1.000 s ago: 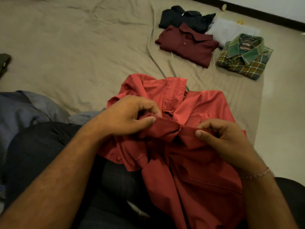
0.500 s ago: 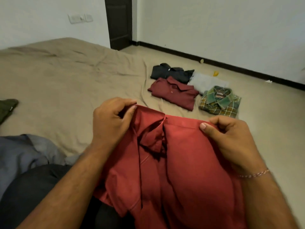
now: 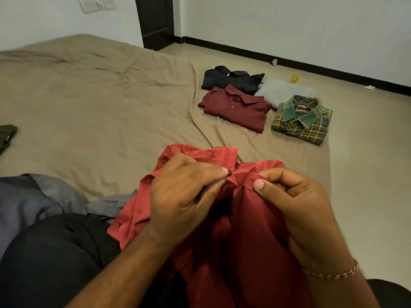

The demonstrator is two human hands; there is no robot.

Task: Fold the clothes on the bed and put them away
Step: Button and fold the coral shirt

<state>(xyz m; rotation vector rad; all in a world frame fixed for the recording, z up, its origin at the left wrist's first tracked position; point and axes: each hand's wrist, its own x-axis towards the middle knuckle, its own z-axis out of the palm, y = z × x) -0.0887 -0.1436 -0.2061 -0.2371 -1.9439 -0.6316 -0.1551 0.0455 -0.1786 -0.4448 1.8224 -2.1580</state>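
A red collared shirt [image 3: 240, 236] lies bunched over my lap and the tan bed sheet [image 3: 100, 112]. My left hand [image 3: 184, 196] pinches its fabric near the collar between thumb and fingers. My right hand [image 3: 295, 203] grips the same edge a little to the right, thumb on top. The two hands sit close together at the neckline. The shirt's lower part hangs out of view below.
Folded clothes lie at the bed's far right corner: a maroon polo [image 3: 238, 107], a dark shirt [image 3: 231, 78], a grey piece [image 3: 282, 91] and a green plaid shirt [image 3: 302, 120]. A blue-grey garment [image 3: 29, 198] lies left, a dark green item [image 3: 6, 136] at the left edge.
My hands have drawn together from the shirt's spread shoulders to its collar, and the shirt has dropped back into a bunch on my lap.
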